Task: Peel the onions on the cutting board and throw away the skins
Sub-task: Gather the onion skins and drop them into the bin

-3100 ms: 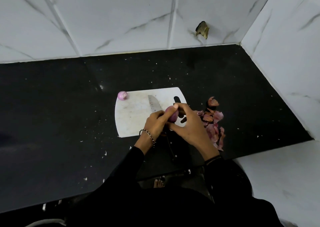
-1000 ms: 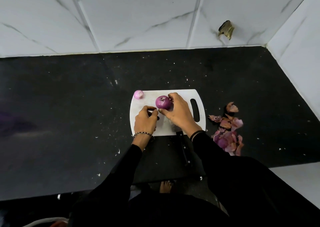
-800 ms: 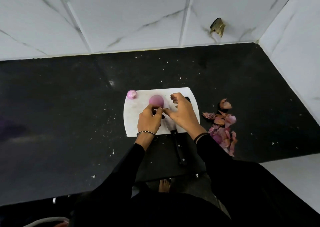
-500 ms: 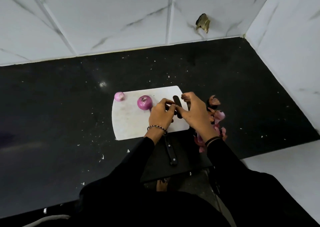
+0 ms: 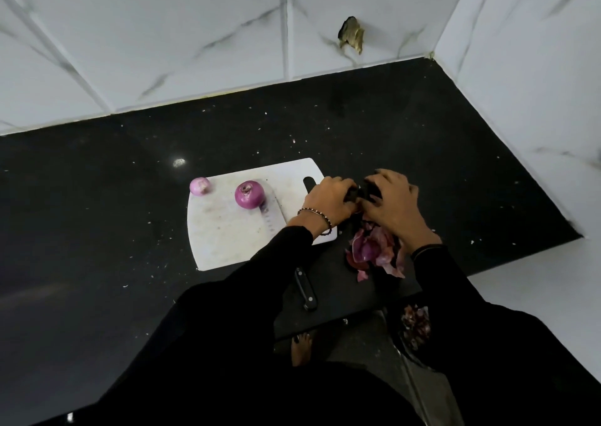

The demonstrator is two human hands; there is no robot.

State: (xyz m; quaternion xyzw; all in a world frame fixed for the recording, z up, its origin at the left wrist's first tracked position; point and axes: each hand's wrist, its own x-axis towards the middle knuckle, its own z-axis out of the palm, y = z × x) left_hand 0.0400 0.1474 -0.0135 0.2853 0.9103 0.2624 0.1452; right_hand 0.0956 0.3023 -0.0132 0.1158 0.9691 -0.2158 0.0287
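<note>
Two peeled purple onions sit on the white cutting board point(image 5: 227, 234): a small onion point(image 5: 200, 185) at its far left corner and a larger onion point(image 5: 249, 195) near the middle. A heap of onion skins point(image 5: 374, 250) lies on the black counter just right of the board. Both hands are at the far end of that heap. My left hand point(image 5: 328, 201) is curled at the board's right edge; what its fingertips hold is hidden. My right hand point(image 5: 390, 204) arches over the skins with bent fingers gripping them.
A knife lies on the board, blade point(image 5: 271, 211) beside the larger onion and black handle point(image 5: 305, 287) past the near edge. Below the counter edge at the right, a dark bin point(image 5: 416, 328) holds skins. White tiled walls close the back and right.
The larger onion was set down on the board and released. Both hands then moved right, off the board, to the skin heap.
</note>
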